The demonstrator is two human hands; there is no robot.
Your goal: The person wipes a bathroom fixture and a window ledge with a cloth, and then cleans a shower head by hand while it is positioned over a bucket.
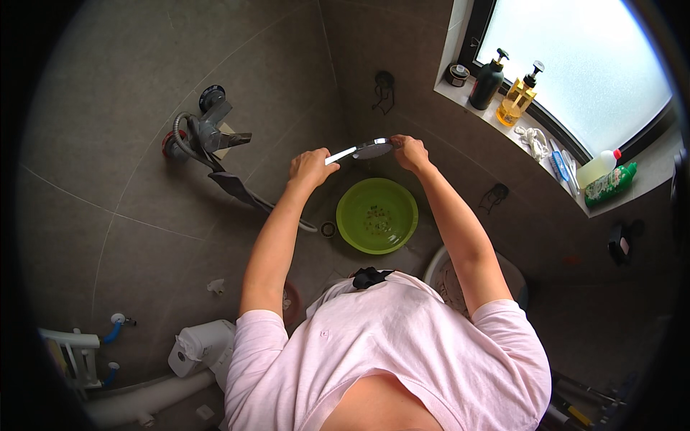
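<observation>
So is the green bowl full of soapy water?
No, the green basin on the floor shows its bare bottom with only small specks, below the shower head.

Dim grey room; glare from frosted window [575,65]; fisheye-bent, black-vignetted edges

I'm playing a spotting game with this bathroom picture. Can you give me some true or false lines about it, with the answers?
1. Both hands hold the shower head. True: the left hand grips the handle, the right hand the head end.
2. The basin is red. False: it is green.
3. The basin sits below the shower head. True.
4. The pump bottles stand on the floor. False: they stand on the window sill.
5. The person wears a blue shirt. False: the shirt is pale pink.
</observation>
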